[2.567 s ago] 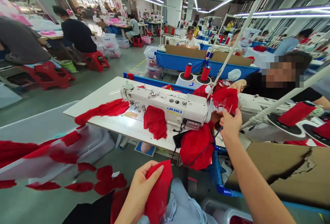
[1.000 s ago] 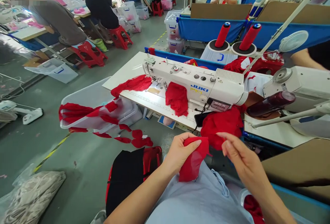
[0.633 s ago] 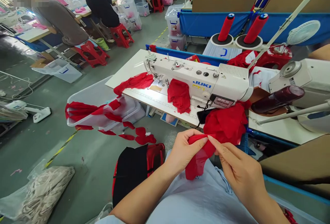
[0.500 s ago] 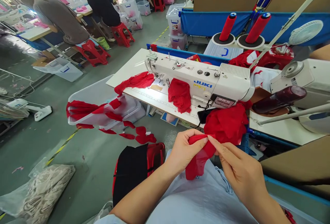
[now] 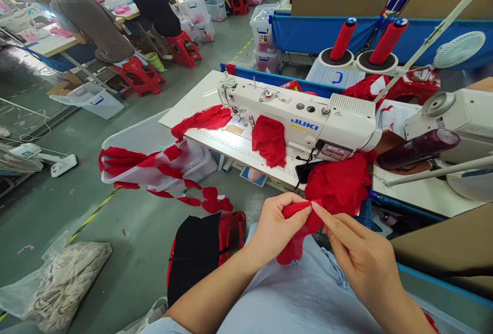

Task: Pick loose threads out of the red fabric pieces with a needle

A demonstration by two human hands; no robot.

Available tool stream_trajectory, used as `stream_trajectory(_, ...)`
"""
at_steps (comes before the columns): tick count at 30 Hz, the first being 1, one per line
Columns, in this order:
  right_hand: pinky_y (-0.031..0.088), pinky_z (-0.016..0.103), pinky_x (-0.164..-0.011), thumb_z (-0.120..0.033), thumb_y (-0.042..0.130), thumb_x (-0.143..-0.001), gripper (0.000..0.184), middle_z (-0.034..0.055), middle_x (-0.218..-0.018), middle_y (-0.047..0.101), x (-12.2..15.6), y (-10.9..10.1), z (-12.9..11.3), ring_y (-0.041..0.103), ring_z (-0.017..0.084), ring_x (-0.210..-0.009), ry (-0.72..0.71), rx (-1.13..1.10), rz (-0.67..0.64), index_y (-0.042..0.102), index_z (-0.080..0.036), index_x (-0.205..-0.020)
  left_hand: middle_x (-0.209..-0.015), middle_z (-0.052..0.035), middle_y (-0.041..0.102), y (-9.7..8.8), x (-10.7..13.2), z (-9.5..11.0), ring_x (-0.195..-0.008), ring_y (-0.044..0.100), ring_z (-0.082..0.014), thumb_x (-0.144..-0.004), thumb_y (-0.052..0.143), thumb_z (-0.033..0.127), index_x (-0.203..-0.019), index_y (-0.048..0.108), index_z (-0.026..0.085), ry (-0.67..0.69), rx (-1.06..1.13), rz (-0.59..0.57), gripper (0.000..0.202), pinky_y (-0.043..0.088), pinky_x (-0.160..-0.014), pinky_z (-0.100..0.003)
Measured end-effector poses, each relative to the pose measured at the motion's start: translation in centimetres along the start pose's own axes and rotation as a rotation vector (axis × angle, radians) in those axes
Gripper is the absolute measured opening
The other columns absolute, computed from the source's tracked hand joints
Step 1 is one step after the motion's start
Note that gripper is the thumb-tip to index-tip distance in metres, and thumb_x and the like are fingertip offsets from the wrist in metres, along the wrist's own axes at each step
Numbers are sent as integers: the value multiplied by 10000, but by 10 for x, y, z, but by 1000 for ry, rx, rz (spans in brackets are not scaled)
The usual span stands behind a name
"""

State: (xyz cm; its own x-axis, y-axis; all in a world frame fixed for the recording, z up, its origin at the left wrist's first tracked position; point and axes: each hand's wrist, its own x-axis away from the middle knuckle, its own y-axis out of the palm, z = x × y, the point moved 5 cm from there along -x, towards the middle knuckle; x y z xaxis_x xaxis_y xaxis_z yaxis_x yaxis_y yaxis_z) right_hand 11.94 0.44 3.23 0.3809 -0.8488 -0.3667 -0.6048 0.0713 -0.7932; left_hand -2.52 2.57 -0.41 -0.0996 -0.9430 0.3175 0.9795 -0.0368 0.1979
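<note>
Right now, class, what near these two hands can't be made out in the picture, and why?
All in the head view:
Red cloth: partly hidden by the left hand.
Whether the right hand pinches cloth or thread: hidden by its fingers.
Sewing machine panel: lettering too small.
Black object: partly covered by the red heap.
</note>
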Motion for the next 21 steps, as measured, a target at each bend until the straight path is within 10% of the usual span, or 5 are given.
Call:
stream_trajectory(14,422,171,-428,-254,592,-876,301,-26,-553,552,7,19,18,496,86,-470,542,-812,2,741,-200,-1133,-611,-4,635,0,0,-10,-500,533,-77,-639,832,414,-700,628,130,-245,307,-87,355,379,-477,-180)
stream_trajectory(21,452,163,-502,-102,500,-908,423,-13,-643,572,-2,1,1,548,82,-533,119,-453,20,651,-248,-1275,-605,3,618,-1,2,-10,-514,526,-79,-653,821,421,-694,627,130,-226,265,-66,353,375,-483,-185)
